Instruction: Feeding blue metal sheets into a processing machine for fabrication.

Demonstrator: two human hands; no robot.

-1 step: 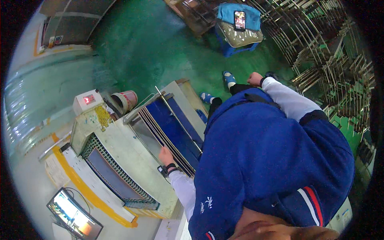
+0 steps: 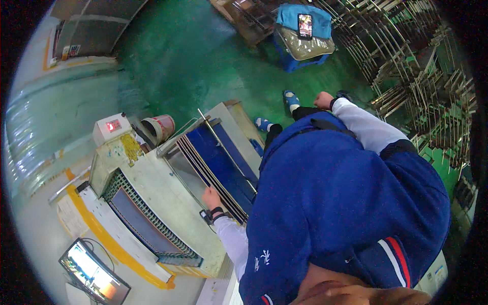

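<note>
My left hand [image 2: 211,197] is closed, fingers curled, beside the near end of a row of thin upright boards [image 2: 195,161] with pale edges. Whether it grips a board edge or something small is hidden. The boards stand in a pale machine frame [image 2: 227,118] beside a dark blue surface [image 2: 206,145], crossed by a metal rod [image 2: 227,151]. A small dark device [image 2: 206,217] sits at my left wrist. My right hand [image 2: 323,100] hangs low in a loose fist at my right side, and nothing shows in it.
On the left, the pale machine [image 2: 168,195] has a slotted opening holding a flat panel [image 2: 145,221]. Around it are a control box with red display [image 2: 112,126], a bucket [image 2: 161,127] and a monitor [image 2: 95,272]. Metal racks [image 2: 412,66] line the right. A phone [image 2: 305,26] lies on a covered blue crate [image 2: 302,61].
</note>
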